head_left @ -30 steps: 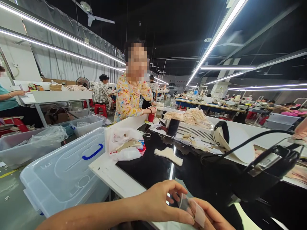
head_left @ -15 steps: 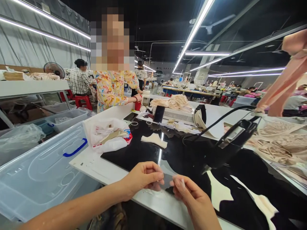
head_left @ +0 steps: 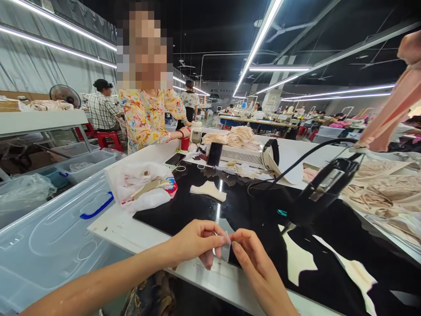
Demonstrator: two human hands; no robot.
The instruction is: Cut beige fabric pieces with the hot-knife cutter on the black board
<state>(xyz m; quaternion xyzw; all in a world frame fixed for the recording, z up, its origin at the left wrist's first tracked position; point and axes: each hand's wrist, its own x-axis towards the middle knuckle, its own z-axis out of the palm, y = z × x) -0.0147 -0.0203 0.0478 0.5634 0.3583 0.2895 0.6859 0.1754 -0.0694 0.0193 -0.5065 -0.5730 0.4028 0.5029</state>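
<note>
Pinched between the thumb and fingers of my left hand (head_left: 205,241) is a small translucent sheet (head_left: 225,246), over the near edge of the black table surface. My right hand (head_left: 253,256) has its thumb and index fingertips closed at the right side of the same sheet. The two hands are nearly touching. Beyond them a cream cut piece (head_left: 208,190) lies flat on the black surface. More cream pieces (head_left: 297,254) lie to the right of my right hand.
A white plastic bag (head_left: 144,186) sits at the left table corner, beside a clear bin (head_left: 66,245). A black corded device (head_left: 329,186) stands right. Beige fabric (head_left: 384,191) lies far right. A person in a floral top (head_left: 144,118) stands across, hand on a red object.
My hands have come closer together, and the sheet between them now stands more upright. The view has shifted slightly.
</note>
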